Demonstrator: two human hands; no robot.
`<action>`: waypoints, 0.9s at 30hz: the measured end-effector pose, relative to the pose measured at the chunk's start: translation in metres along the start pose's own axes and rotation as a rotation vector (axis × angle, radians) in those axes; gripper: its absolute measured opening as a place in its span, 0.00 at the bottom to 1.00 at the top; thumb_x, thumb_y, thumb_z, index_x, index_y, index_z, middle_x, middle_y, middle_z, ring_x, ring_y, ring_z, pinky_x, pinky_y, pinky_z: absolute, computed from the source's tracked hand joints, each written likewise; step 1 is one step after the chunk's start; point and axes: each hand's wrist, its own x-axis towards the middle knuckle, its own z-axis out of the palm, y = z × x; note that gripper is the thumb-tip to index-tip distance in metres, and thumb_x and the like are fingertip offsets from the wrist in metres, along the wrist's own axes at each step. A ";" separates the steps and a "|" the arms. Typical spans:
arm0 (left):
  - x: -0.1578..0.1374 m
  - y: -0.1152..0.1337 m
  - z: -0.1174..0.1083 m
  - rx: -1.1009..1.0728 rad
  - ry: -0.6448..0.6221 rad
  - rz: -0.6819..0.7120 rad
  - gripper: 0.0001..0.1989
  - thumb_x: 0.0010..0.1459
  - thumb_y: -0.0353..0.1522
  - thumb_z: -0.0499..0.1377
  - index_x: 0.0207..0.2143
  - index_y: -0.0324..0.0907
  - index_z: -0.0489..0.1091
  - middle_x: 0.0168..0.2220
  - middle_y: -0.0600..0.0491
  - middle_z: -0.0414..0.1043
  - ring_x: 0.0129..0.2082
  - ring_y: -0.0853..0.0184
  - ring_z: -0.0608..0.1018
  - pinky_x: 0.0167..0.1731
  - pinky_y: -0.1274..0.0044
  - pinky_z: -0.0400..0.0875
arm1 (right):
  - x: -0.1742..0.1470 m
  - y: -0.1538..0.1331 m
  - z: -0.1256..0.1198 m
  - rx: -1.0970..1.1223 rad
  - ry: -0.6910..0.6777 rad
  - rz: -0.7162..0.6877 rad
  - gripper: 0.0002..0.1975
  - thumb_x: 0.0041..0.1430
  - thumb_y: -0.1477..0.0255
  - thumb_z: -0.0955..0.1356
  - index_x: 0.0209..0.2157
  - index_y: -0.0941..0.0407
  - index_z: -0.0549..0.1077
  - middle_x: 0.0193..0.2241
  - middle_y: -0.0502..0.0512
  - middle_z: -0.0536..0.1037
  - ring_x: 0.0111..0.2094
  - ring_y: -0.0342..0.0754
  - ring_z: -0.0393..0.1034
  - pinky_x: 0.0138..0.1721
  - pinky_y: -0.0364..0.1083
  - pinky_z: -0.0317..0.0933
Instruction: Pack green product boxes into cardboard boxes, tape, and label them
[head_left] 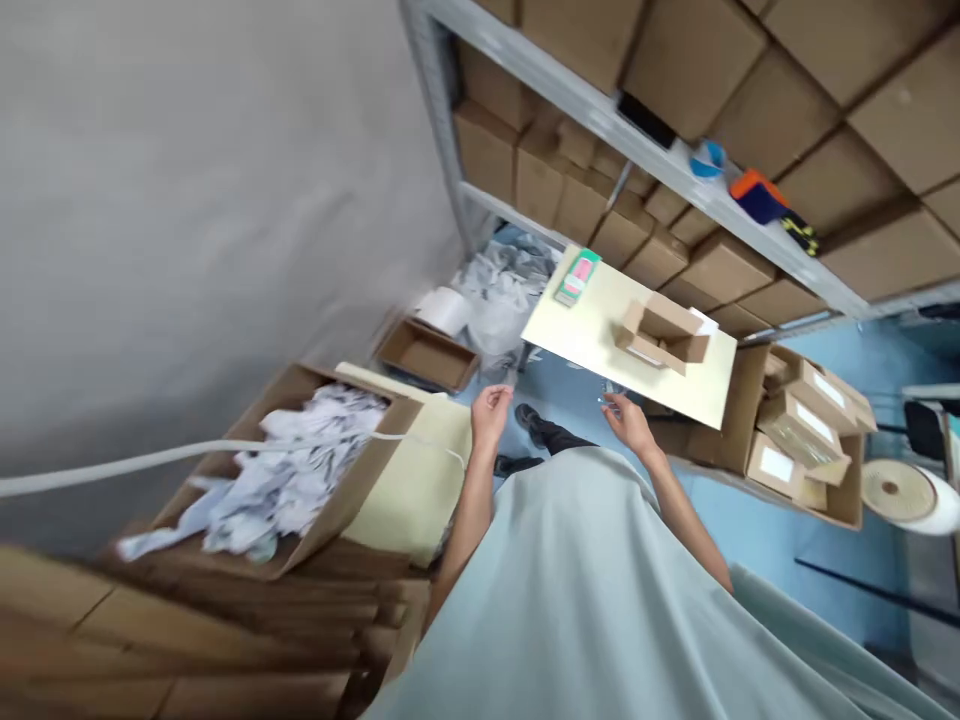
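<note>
My left hand [491,410] is raised over the floor, thumb and fingers pinched together. Something thin and clear seems to show at its fingertips, too faint to name. My right hand [628,420] is just off the near edge of the cream tabletop [566,320], its fingers also drawn together. A small shiny bit shows by those fingertips; its kind is unclear. On the tabletop sits an open cardboard box [664,335] with its flaps spread. A green and pink packet [577,277] lies at the far left corner.
Left stands a large carton [300,550] of crumpled white paper or cloth, near an open brown box [427,355]. Clear plastic bags [499,290] are heaped behind. At right, a carton [851,505] holds small labelled boxes beside a white roll [911,497]. Shelves [600,95] carry many cartons.
</note>
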 end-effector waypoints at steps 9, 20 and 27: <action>0.007 0.062 0.146 0.206 -0.220 0.221 0.06 0.66 0.35 0.62 0.42 0.43 0.76 0.47 0.45 0.87 0.50 0.59 0.88 0.60 0.66 0.81 | 0.008 0.117 -0.088 0.102 0.406 0.264 0.23 0.76 0.64 0.65 0.63 0.61 0.79 0.61 0.72 0.84 0.58 0.62 0.83 0.61 0.57 0.75; 0.052 0.075 0.347 0.907 -0.340 0.504 0.18 0.66 0.28 0.64 0.57 0.41 0.78 0.61 0.38 0.80 0.66 0.50 0.79 0.71 0.62 0.70 | 0.135 0.184 -0.138 -0.059 0.268 0.280 0.21 0.78 0.67 0.65 0.64 0.63 0.77 0.59 0.75 0.81 0.60 0.65 0.79 0.60 0.56 0.70; 0.062 0.050 0.377 1.092 -0.345 0.325 0.26 0.64 0.28 0.65 0.64 0.42 0.77 0.59 0.37 0.84 0.60 0.46 0.85 0.64 0.63 0.76 | 0.160 0.204 -0.132 -0.040 0.161 0.360 0.20 0.74 0.75 0.66 0.63 0.61 0.77 0.57 0.71 0.82 0.54 0.61 0.83 0.56 0.51 0.72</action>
